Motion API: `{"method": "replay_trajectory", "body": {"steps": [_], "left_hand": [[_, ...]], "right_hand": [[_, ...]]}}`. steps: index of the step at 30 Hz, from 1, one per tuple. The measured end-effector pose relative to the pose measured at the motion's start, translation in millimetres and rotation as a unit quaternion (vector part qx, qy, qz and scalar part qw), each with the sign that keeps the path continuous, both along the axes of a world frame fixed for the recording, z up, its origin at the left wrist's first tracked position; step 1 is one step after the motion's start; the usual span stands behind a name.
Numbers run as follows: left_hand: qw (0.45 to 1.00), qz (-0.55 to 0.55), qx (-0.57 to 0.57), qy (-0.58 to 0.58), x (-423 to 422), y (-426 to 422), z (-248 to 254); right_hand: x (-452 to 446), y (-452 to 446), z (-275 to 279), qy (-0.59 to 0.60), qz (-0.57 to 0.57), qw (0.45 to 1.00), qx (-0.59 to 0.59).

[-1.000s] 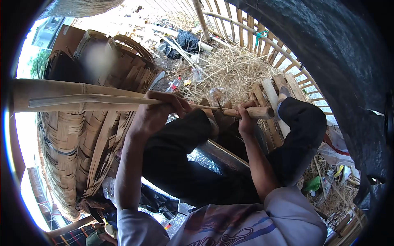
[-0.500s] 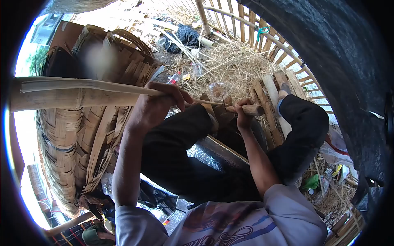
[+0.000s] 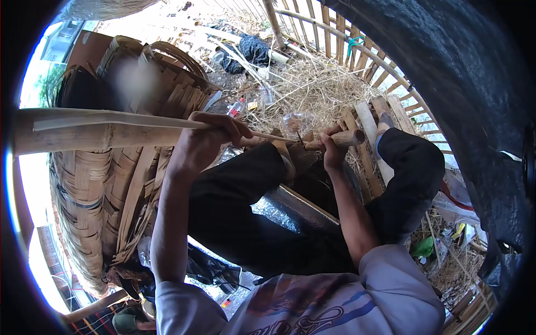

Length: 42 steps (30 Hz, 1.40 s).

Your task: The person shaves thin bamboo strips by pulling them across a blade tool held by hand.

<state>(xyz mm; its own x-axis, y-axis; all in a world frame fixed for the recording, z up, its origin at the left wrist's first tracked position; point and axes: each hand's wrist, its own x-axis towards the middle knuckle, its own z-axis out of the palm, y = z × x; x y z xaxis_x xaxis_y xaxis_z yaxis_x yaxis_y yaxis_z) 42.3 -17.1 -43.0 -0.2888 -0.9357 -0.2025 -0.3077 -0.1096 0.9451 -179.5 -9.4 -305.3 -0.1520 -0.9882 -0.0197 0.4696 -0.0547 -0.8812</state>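
My left hand (image 3: 202, 146) is closed around a long pale bamboo strip (image 3: 117, 118), its fingers curled over it. To the left, the strip lies along a thick bamboo pole (image 3: 61, 137); its thin right part reaches toward my right hand (image 3: 333, 152). That hand is closed on a wooden handle (image 3: 350, 138) with a rounded end. A small upright edge, seemingly of a blade (image 3: 300, 137), stands beside the handle, touching or close to the strip. Dark flat metal shows just below, partly hidden. Both hands are above my bent legs (image 3: 245, 178).
Large woven bamboo baskets (image 3: 84, 195) stand on the left. Ahead are straw (image 3: 318, 84), black plastic bags (image 3: 254, 49) and a plastic bottle (image 3: 236, 106). A slatted bamboo fence (image 3: 335, 33) curves around the right, beside dark sheeting (image 3: 441, 56). Wooden slats (image 3: 371, 128) lie by my right foot.
My left hand has shifted slightly left. The handle's rounded end in my right hand has tilted up, and the strip's far left end sits a little lower and further right.
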Motion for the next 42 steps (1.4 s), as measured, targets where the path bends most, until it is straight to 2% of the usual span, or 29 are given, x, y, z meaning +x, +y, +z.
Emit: {"method": "replay_trajectory", "body": {"steps": [2,3,4,5,6,8,9,11,12,14,15,17,21,22,25,26,28,30,32,34,36,38,40,42], "left_hand": [[0.989,-0.033,-0.024,0.144,2.4,3.1,-10.1],[0.989,-0.027,-0.016,0.143,2.6,7.2,-11.0],[0.991,-0.029,-0.011,0.131,0.5,7.7,-9.2],[0.992,-0.035,-0.016,0.12,-3.2,4.3,-6.2],[0.992,-0.038,-0.021,0.121,-7.6,2.9,-3.8],[0.996,-0.015,-0.014,0.088,-12.4,2.9,-0.1],[0.996,-0.014,-0.014,0.087,-11.7,1.3,1.9],[1.0,-0.018,-0.022,-0.013,-9.4,-1.0,2.3],[1.0,-0.015,-0.018,-0.012,-7.6,-0.2,-0.4],[0.995,0.016,0.043,0.087,-7.1,-0.5,-4.0],[0.995,0.013,0.041,0.089,-9.4,-0.8,-1.0],[0.998,0.056,-0.005,0.007,-12.8,1.2,8.5],[0.999,0.038,-0.002,-0.039,-10.6,-0.4,6.6],[0.999,0.036,-0.01,-0.033,-9.1,-2.0,2.8],[0.999,0.032,-0.015,-0.013,-12.9,3.1,5.0],[0.999,0.03,-0.014,-0.002,-14.5,2.7,8.1],[0.999,0.042,-0.005,-0.013,-13.0,-0.3,7.0],[0.999,0.015,-0.031,0.019,-8.9,-1.2,1.3],[0.999,0.007,-0.037,-0.006,-8.2,-2.2,2.3],[0.999,0.034,-0.013,-0.037,-14.1,-2.0,6.5],[0.998,0.033,-0.017,-0.042,-10.3,-3.7,4.8],[0.999,0.044,-0.029,0.001,-6.6,-2.6,3.5],[0.999,0.044,-0.026,-0.015,-11.2,-4.1,7.8],[0.998,0.053,-0.013,-0.031,-12.8,2.3,8.6]], "right_hand": [[3.9,0.7,11.1,-0.015,0.007,1.0,-0.02],[8.4,3.5,12.0,-0.02,0.006,0.998,-0.051],[10.1,7.5,12.6,-0.024,0.003,0.996,-0.085],[9.1,8.3,6.3,0.087,-0.003,0.991,-0.104],[5.9,7.7,-1.3,0.089,-0.006,0.99,-0.11],[0.8,7.4,-15.7,0.071,0.018,0.997,0.027],[-2.6,6.2,-4.3,0.01,0.008,0.999,0.047],[-4.6,6.2,-2.1,-0.019,-0.005,1.0,0.01],[-5.0,6.4,-2.0,-0.048,-0.02,0.998,-0.031],[1.3,12.9,-3.0,-0.049,-0.004,0.998,-0.051],[2.5,11.7,-10.4,-0.023,-0.011,0.999,-0.034],[-1.8,-1.2,-30.2,0.025,-0.03,0.999,-0.022],[-0.1,-0.7,26.3,-0.068,0.009,0.996,-0.052],[6.0,3.0,23.9,-0.069,0.014,0.996,-0.046],[11.8,9.5,3.2,0.129,0.005,0.988,-0.083],[4.3,10.1,-11.7,0.129,0.003,0.988,-0.088],[-0.1,9.0,-5.3,0.054,0.048,0.996,0.044],[-2.3,11.3,-3.8,0.012,0.02,0.997,0.069],[-0.9,9.1,7.9,-0.06,0.005,0.997,-0.046],[4.2,14.8,-6.0,-0.025,0.011,0.998,-0.05],[5.6,5.0,-13.7,0.046,-0.028,0.998,-0.025],[0.2,-0.9,-15.6,0.047,-0.025,0.998,-0.039],[-2.8,-1.0,15.4,-0.071,0.006,0.995,-0.066],[7.0,10.1,23.6,-0.102,0.027,0.991,-0.084]]}}
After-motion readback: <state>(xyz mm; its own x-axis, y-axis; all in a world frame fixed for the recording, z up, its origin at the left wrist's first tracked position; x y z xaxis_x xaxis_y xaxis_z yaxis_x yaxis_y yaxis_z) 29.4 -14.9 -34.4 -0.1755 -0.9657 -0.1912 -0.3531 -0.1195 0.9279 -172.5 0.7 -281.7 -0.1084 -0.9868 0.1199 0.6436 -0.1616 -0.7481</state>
